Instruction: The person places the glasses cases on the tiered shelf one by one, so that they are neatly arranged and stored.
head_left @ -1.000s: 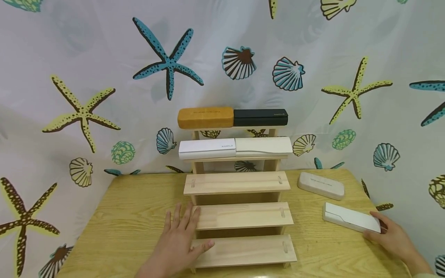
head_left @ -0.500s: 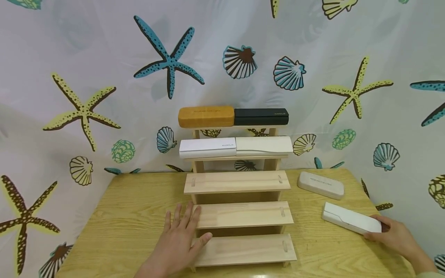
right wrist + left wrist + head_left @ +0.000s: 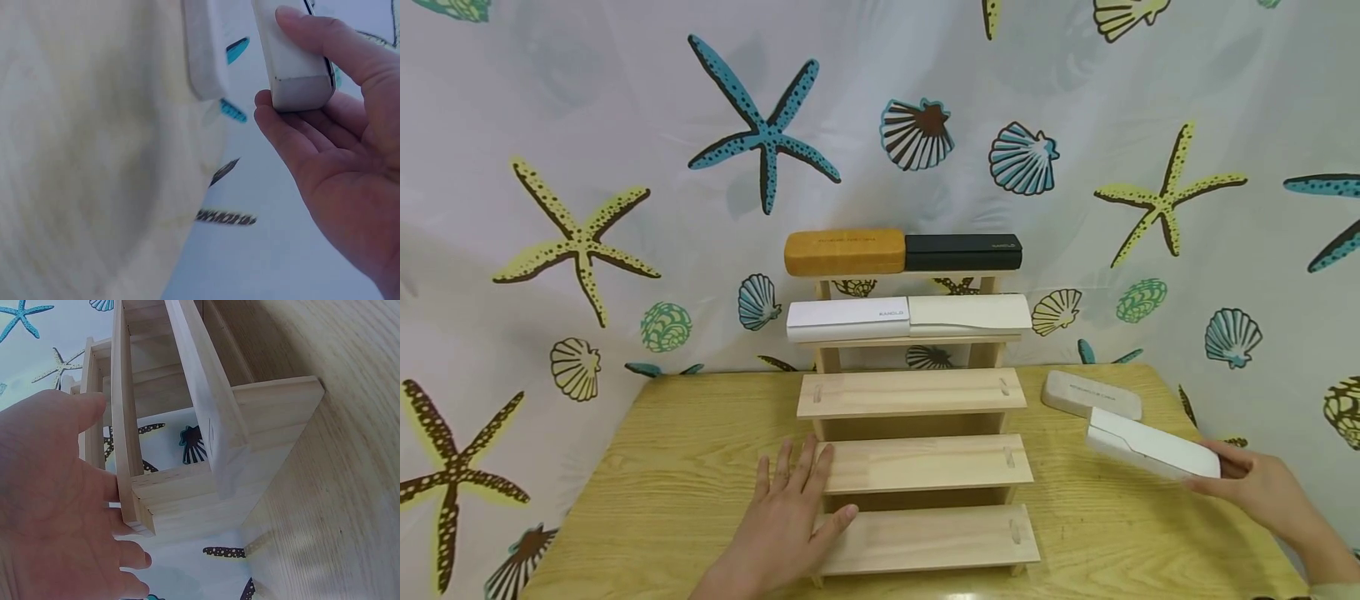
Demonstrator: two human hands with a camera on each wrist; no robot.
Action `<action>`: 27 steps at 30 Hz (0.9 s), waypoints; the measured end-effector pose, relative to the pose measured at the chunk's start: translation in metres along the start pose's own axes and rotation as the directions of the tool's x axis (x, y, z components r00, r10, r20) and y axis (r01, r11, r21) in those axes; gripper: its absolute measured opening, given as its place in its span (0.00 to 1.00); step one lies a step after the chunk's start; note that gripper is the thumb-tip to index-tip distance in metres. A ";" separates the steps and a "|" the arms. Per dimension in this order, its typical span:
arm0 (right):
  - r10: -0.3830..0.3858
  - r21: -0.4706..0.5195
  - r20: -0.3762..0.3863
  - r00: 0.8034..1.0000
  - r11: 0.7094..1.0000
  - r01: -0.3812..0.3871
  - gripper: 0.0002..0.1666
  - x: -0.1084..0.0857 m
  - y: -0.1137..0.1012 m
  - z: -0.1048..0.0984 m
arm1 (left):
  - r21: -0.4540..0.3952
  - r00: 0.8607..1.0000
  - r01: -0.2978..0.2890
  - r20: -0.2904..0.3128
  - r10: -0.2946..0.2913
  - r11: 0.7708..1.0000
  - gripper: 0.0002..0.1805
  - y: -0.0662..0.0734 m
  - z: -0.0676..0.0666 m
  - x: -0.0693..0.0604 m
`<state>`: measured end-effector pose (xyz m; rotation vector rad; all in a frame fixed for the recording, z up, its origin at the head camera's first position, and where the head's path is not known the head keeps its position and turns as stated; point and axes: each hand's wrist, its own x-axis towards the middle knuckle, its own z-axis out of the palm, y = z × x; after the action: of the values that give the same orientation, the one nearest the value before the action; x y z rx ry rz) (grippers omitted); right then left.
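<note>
In the head view my right hand (image 3: 1262, 492) holds a white glasses case (image 3: 1153, 446) by its right end, above the table at the right. The right wrist view shows the thumb on one side of that case (image 3: 297, 59) and the fingers on the other. My left hand (image 3: 782, 521) lies with straight, spread fingers at the left edge of a stepped wooden rack (image 3: 917, 462). In the left wrist view the left hand (image 3: 56, 500) touches the ends of the rack's boards.
An orange case (image 3: 844, 252) and a black case (image 3: 962, 253) sit on the top shelf. Two whitish cases, the left one (image 3: 847, 319) and the right one (image 3: 968, 315), fill the shelf below. A grey case (image 3: 1075, 393) lies on the table behind the held one.
My right hand has tightened its hold on the white glasses case and raised it off the table. The left hand has stayed in place on the rack.
</note>
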<state>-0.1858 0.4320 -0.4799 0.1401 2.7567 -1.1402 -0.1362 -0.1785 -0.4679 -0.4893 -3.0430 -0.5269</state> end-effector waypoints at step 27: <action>-0.314 0.192 0.018 0.949 0.933 0.305 0.46 0.004 -0.139 0.027 | -0.006 1.000 0.000 -0.020 0.000 1.000 0.47 0.000 0.000 -0.002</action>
<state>-0.2073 0.3154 -0.4032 -0.3098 2.6886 -1.4563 -0.1345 -0.1789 -0.4677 -0.4820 -3.0236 -0.5375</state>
